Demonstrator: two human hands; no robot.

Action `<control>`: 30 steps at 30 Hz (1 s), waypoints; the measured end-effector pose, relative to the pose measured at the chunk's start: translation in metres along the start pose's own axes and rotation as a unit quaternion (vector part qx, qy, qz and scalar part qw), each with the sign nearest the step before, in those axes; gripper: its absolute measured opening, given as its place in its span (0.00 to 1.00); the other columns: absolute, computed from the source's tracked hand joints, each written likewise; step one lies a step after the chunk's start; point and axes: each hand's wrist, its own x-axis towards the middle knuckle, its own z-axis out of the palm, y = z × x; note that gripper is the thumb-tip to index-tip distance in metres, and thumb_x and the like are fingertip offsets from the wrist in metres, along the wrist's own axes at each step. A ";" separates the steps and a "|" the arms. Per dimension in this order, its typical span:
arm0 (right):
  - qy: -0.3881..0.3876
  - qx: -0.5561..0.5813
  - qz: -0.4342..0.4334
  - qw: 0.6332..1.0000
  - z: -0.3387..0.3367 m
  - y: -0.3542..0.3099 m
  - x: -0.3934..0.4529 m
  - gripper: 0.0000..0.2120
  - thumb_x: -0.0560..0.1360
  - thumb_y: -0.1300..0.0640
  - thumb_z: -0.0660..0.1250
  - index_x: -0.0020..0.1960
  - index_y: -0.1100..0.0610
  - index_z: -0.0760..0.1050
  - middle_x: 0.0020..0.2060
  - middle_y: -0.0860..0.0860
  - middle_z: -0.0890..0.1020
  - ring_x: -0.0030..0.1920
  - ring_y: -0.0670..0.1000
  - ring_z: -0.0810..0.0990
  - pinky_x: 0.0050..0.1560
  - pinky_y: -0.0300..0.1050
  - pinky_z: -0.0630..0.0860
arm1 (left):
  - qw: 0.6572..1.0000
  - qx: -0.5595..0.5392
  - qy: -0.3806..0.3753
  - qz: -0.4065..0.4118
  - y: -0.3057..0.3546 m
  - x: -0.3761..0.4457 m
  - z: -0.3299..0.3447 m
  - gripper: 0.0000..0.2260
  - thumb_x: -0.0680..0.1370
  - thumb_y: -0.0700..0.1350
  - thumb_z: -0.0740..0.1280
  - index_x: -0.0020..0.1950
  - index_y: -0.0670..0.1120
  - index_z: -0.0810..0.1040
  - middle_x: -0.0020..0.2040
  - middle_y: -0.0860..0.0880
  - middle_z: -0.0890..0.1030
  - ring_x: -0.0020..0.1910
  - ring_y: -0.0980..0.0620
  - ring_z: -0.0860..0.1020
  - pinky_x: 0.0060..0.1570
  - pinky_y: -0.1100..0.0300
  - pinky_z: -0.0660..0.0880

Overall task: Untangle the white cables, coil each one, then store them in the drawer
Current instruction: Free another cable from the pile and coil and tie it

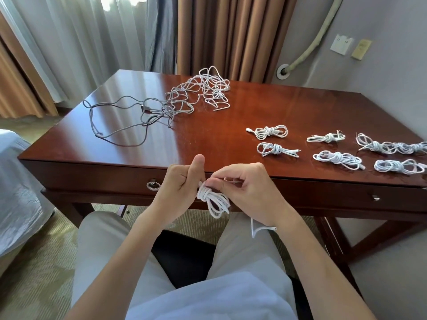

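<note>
Curtains in brown hang behind the wooden desk, with sheer white drapes at the window to the left and a wall socket plate on the right wall beside a padded hose that enters a round wall fitting. On the far part of the desk lies a tangle of white cables, its strands running left into a grey cable that sprawls in loose loops with a dark plug near its middle. On the right half of the desk, well apart from the tangle, coiled white cables lie in two rough rows, each bound around its waist; the farthest-right ones touch each other.

The desk's drawer is closed, its ring pull just left of the hands, so what it holds cannot be seen. A second pull shows farther right on the desk front.

In front of the drawer, above the person's lap, the left hand grips one end of a partly wound white cable bundle, fingers curled and thumb raised. The right hand pinches the cable at the bundle's wrapped waist with thumb and fingertips, the other fingers bent. A loose end seems to trail below the right wrist. A bed edge sits at far left.
</note>
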 end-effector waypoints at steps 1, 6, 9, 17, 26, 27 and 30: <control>0.005 0.026 0.002 1.000 0.004 0.004 0.000 0.10 0.78 0.47 0.72 0.52 0.51 0.87 0.44 0.44 0.87 0.46 0.47 0.85 0.48 0.55 0.81 | 0.999 -0.031 0.000 -0.013 0.002 0.000 0.000 0.35 0.83 0.58 0.55 0.28 0.30 0.67 0.22 0.42 0.64 0.23 0.48 0.61 0.25 0.55 0.57; -0.002 0.020 0.023 1.000 0.034 0.023 -0.007 0.07 0.81 0.56 0.68 0.55 0.53 0.85 0.43 0.46 0.85 0.43 0.44 0.82 0.45 0.52 0.78 | 0.980 -0.117 0.145 -0.068 0.005 0.001 0.008 0.32 0.85 0.53 0.56 0.23 0.39 0.69 0.19 0.48 0.66 0.18 0.53 0.63 0.21 0.63 0.58; -0.038 -0.073 0.010 0.997 0.051 0.020 -0.017 0.11 0.84 0.50 0.59 0.59 0.51 0.79 0.48 0.47 0.84 0.47 0.51 0.83 0.48 0.53 0.79 | 0.942 -0.135 0.285 -0.118 0.001 0.008 0.006 0.31 0.86 0.52 0.57 0.21 0.47 0.67 0.18 0.48 0.65 0.17 0.49 0.62 0.22 0.63 0.59; 0.041 -0.195 -0.084 0.976 0.035 -0.015 -0.021 0.15 0.84 0.45 0.58 0.51 0.50 0.81 0.42 0.45 0.84 0.40 0.54 0.84 0.37 0.53 0.80 | 0.965 0.176 0.193 -0.007 -0.007 0.006 -0.009 0.28 0.84 0.44 0.61 0.26 0.45 0.55 0.23 0.53 0.54 0.24 0.54 0.54 0.26 0.60 0.53; 0.049 -0.055 -0.011 0.997 0.013 0.012 -0.005 0.11 0.80 0.43 0.67 0.52 0.46 0.85 0.37 0.43 0.81 0.36 0.47 0.76 0.39 0.54 0.77 | 0.998 0.015 0.053 -0.023 -0.001 -0.003 -0.010 0.32 0.83 0.52 0.60 0.26 0.33 0.61 0.21 0.38 0.61 0.22 0.44 0.57 0.24 0.55 0.54; 0.043 -0.029 0.004 0.999 0.018 0.015 -0.005 0.11 0.80 0.42 0.67 0.52 0.45 0.85 0.38 0.44 0.82 0.37 0.48 0.77 0.40 0.56 0.77 | 0.999 0.001 0.040 -0.033 0.000 -0.003 -0.011 0.33 0.84 0.54 0.60 0.26 0.32 0.63 0.22 0.35 0.62 0.22 0.43 0.57 0.24 0.54 0.55; 0.033 0.047 0.030 0.998 0.031 0.020 -0.007 0.13 0.79 0.39 0.66 0.51 0.45 0.85 0.40 0.46 0.85 0.39 0.53 0.81 0.42 0.59 0.78 | 0.997 -0.031 0.019 -0.062 -0.001 -0.005 -0.014 0.32 0.83 0.52 0.59 0.26 0.30 0.65 0.22 0.34 0.63 0.22 0.47 0.59 0.23 0.57 0.55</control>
